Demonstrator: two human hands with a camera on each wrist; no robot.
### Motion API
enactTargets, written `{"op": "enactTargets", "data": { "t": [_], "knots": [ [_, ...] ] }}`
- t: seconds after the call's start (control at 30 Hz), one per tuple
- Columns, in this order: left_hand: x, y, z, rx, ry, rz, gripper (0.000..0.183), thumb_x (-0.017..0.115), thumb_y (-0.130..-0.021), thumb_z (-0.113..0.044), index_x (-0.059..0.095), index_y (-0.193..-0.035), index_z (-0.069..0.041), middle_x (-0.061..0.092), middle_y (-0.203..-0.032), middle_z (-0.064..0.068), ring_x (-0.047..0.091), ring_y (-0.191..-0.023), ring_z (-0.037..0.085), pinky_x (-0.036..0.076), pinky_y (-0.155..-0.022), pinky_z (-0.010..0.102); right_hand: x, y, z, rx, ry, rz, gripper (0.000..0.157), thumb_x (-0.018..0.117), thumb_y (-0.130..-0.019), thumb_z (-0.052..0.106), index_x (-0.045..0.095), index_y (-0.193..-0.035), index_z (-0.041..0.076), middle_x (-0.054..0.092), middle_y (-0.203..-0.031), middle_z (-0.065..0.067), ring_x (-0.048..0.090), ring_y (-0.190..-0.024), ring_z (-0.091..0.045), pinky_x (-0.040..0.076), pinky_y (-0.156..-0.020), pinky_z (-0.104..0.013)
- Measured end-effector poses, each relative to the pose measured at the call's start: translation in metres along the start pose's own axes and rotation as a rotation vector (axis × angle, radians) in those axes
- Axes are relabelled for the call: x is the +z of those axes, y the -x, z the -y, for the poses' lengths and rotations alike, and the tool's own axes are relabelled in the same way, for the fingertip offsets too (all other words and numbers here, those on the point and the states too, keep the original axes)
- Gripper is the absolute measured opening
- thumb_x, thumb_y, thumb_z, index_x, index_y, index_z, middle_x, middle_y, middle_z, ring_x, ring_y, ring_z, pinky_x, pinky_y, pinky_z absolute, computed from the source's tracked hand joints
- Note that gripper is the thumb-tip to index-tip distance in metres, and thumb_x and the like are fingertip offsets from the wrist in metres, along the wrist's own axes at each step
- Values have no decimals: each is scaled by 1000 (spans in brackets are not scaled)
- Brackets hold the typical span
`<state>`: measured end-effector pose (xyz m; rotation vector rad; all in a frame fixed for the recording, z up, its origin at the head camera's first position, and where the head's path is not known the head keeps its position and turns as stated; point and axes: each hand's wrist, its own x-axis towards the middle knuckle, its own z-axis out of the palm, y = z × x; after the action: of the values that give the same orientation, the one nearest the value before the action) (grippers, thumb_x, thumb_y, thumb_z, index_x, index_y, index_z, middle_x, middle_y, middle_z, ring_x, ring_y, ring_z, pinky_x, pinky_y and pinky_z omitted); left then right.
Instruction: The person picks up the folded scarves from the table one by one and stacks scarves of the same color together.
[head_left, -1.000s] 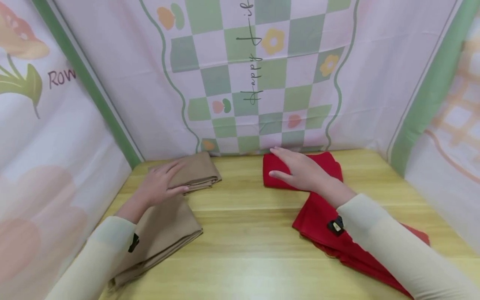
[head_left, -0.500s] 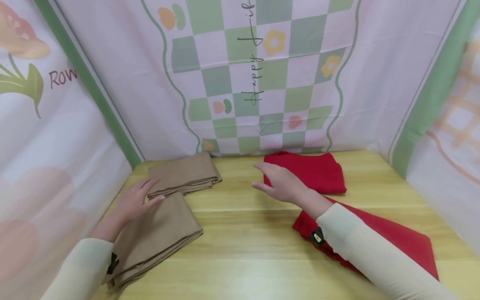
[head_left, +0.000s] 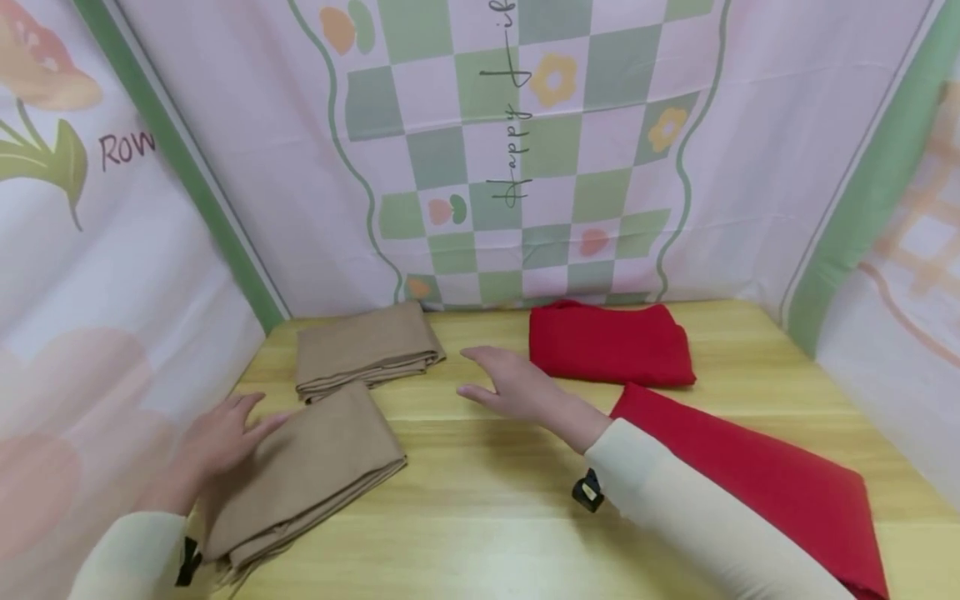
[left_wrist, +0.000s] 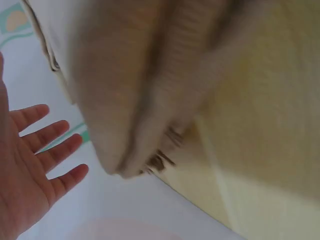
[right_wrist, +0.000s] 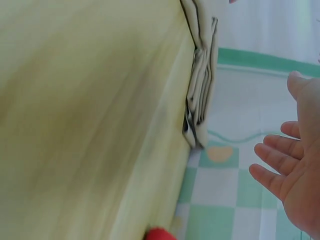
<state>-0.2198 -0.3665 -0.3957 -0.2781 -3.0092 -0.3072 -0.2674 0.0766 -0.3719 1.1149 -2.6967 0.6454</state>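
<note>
My left hand [head_left: 217, 446] is over the left edge of the nearer folded tan cloth [head_left: 322, 462], its fingers spread and holding nothing. In the left wrist view those fingers [left_wrist: 62, 152] are extended beside the cloth's folded layers. Above the middle of the table is my right hand [head_left: 513, 385], empty, thumb apart from the fingers. Another folded tan cloth [head_left: 367, 346] lies behind the nearer one. Right of my right hand lies a folded red cloth [head_left: 611, 346]. A larger red cloth [head_left: 757, 475] lies in front of it, partly hidden by my right sleeve.
The wooden table [head_left: 465, 517] carries all the cloths. A printed curtain [head_left: 480, 167] closes off the back, with more fabric walls [head_left: 135, 292] at the left and right. A small black device [head_left: 587, 490] sits at my right wrist.
My right hand has moved off the back red cloth, leftward and nearer. The left hand has drawn back from the rear tan cloth, down and to the left. The cloths stay in place.
</note>
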Motion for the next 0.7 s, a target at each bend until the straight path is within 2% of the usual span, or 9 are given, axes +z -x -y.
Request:
{"op": "enactTargets", "data": {
  "t": [0.2, 0.37, 0.53, 0.7],
  "knots": [
    [0, 12, 8, -70, 31, 75, 75, 42, -100, -52, 43, -133, 16, 40, -131, 43, 41, -115, 60, 34, -93, 68, 21, -11, 17, -14, -35, 12, 61, 58, -97, 42, 47, -140, 0, 52, -138, -15, 48, -128, -28, 37, -106, -40],
    [5, 19, 17, -95, 54, 121, 78, 40, -101, -53, 43, -130, 19, 44, -125, 44, 44, -112, 60, 36, -89, 69, 35, -17, 30, 41, -129, 50, 62, 56, -98, 43, 44, -143, 2, 49, -141, -13, 45, -130, -26, 35, -107, -39],
    [9, 22, 22, -117, 67, 164, 82, 38, -100, -56, 45, -126, 22, 52, -117, 42, 48, -109, 58, 39, -87, 66, 49, -25, 40, 79, -216, 59, 61, 57, -98, 41, 45, -142, 0, 50, -140, -14, 52, -123, -26, 40, -103, -38],
    [10, 25, 23, -145, 59, 183, 86, 38, -99, -60, 47, -124, 22, 51, -118, 43, 49, -108, 58, 41, -86, 65, 67, -33, 49, 147, -306, 96, 60, 58, -98, 39, 46, -140, 0, 52, -138, -14, 56, -116, -25, 45, -98, -35]
  ]
}}
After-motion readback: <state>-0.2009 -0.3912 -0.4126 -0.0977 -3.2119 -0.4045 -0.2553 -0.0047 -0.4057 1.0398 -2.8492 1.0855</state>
